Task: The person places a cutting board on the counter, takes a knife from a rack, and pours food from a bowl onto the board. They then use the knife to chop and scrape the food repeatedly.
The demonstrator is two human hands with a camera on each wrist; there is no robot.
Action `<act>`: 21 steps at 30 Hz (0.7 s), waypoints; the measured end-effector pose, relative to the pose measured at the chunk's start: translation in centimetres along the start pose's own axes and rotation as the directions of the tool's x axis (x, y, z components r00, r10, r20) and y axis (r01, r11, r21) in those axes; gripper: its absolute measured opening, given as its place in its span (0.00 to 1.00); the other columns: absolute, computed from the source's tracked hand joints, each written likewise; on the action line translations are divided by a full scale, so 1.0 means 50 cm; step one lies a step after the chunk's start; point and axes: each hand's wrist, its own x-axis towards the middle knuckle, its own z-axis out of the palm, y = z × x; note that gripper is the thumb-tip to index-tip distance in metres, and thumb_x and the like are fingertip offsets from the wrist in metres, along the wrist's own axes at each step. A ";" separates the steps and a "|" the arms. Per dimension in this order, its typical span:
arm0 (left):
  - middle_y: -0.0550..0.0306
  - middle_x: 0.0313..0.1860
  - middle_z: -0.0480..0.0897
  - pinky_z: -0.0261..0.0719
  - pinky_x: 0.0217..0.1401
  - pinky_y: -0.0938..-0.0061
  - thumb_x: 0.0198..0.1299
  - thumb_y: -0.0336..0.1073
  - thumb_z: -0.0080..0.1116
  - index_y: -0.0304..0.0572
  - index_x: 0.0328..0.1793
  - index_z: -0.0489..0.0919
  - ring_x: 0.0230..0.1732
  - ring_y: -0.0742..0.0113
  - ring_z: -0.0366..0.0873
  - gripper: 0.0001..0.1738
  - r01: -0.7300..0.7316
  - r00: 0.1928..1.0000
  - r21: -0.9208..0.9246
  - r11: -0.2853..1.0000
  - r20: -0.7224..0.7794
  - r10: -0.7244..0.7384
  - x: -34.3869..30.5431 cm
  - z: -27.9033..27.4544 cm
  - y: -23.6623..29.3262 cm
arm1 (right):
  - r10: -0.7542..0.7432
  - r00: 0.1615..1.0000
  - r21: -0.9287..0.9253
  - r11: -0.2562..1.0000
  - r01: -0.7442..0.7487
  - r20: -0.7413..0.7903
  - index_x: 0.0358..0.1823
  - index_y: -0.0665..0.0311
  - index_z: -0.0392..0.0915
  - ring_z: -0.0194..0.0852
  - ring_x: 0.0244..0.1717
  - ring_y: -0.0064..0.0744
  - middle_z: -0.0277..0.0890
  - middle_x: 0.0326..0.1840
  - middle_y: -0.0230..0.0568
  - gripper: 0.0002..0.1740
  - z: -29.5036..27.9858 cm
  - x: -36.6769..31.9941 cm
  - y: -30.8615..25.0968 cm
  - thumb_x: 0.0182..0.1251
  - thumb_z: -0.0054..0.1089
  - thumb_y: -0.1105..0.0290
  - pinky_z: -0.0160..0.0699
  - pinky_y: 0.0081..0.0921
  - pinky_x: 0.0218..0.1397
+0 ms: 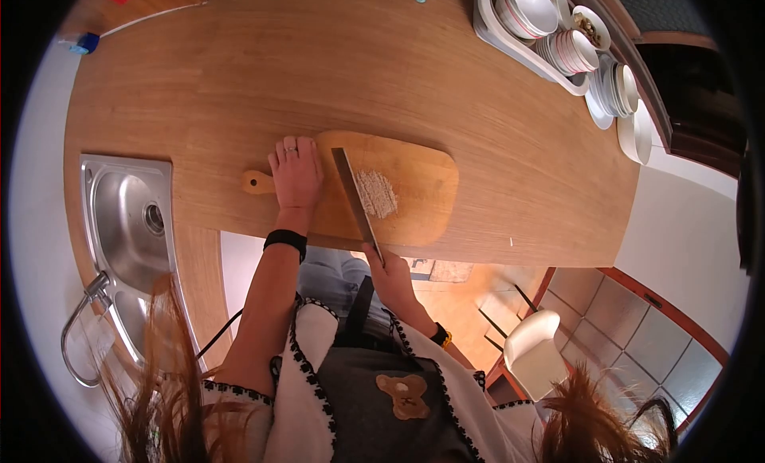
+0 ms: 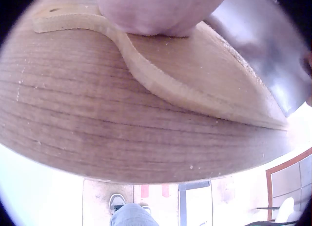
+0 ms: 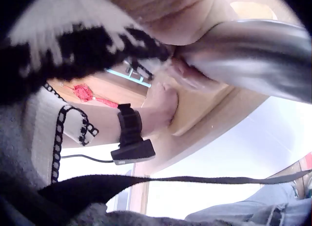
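On the wooden counter lies a wooden cutting board (image 1: 422, 176) with a rounded handle on the left. My left hand (image 1: 296, 176) rests on the board's left end beside the handle; its heel bears on the wood in the left wrist view. My right hand (image 1: 392, 278) grips a cleaver (image 1: 355, 192) by its handle at the board's near edge. The broad steel blade (image 3: 243, 55) shows in the right wrist view. In the head view the blade stands nearly edge-on over the board, along the left side of a pile of finely chopped pale food (image 1: 378, 194).
A steel sink (image 1: 131, 216) with a tap (image 1: 96, 288) is set in the counter at left. At the back right, a rack (image 1: 530, 56) holds stacked bowls (image 1: 570, 52), with plates (image 1: 602, 96) beside it. A white chair (image 1: 534, 347) stands below the counter at right.
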 end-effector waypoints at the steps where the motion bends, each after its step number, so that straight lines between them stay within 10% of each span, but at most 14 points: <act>1: 0.50 0.41 0.72 0.63 0.48 0.60 0.65 0.37 0.46 0.44 0.40 0.71 0.46 0.52 0.68 0.07 -0.004 1.000 -0.001 1.000 0.001 0.004 -0.001 0.001 0.000 | 0.014 1.000 -0.035 0.999 -0.014 0.005 0.38 0.71 0.75 0.62 0.17 0.41 0.65 0.16 0.53 0.20 0.008 0.001 0.006 0.72 0.49 0.57 0.61 0.36 0.24; 12: 0.49 0.41 0.72 0.63 0.48 0.59 0.66 0.37 0.44 0.42 0.40 0.71 0.46 0.51 0.68 0.08 -0.009 0.999 -0.008 1.000 -0.044 0.009 -0.001 0.000 0.005 | 0.098 0.984 0.005 0.995 -0.099 -0.146 0.24 0.69 0.69 0.57 0.16 0.22 0.59 0.12 0.34 0.27 -0.042 0.012 0.030 0.73 0.45 0.51 0.58 0.28 0.20; 14: 0.49 0.41 0.72 0.63 0.47 0.59 0.66 0.37 0.44 0.42 0.39 0.71 0.45 0.51 0.68 0.08 -0.004 1.000 0.006 1.000 -0.015 0.004 0.000 -0.003 0.005 | 0.216 0.975 0.016 0.976 -0.215 -0.045 0.36 0.73 0.74 0.69 0.22 0.52 0.68 0.19 0.57 0.25 -0.067 0.006 0.021 0.72 0.45 0.52 0.65 0.39 0.27; 16: 0.49 0.40 0.72 0.63 0.47 0.59 0.66 0.37 0.44 0.42 0.39 0.71 0.45 0.51 0.68 0.08 0.000 1.000 0.022 1.000 0.017 0.000 -0.001 -0.006 0.004 | 0.209 0.974 -0.029 0.977 -0.212 -0.085 0.33 0.72 0.77 0.64 0.16 0.43 0.64 0.14 0.54 0.25 -0.096 0.011 0.029 0.71 0.48 0.53 0.62 0.38 0.24; 21: 0.49 0.39 0.72 0.63 0.47 0.60 0.66 0.36 0.45 0.42 0.39 0.70 0.44 0.51 0.68 0.07 -0.009 1.000 -0.003 1.000 -0.010 0.009 0.000 -0.006 0.007 | -0.087 0.985 -0.495 0.869 0.003 -0.146 0.19 0.68 0.73 0.70 0.18 0.58 0.67 0.13 0.56 0.28 -0.209 0.065 0.027 0.65 0.55 0.49 0.67 0.44 0.21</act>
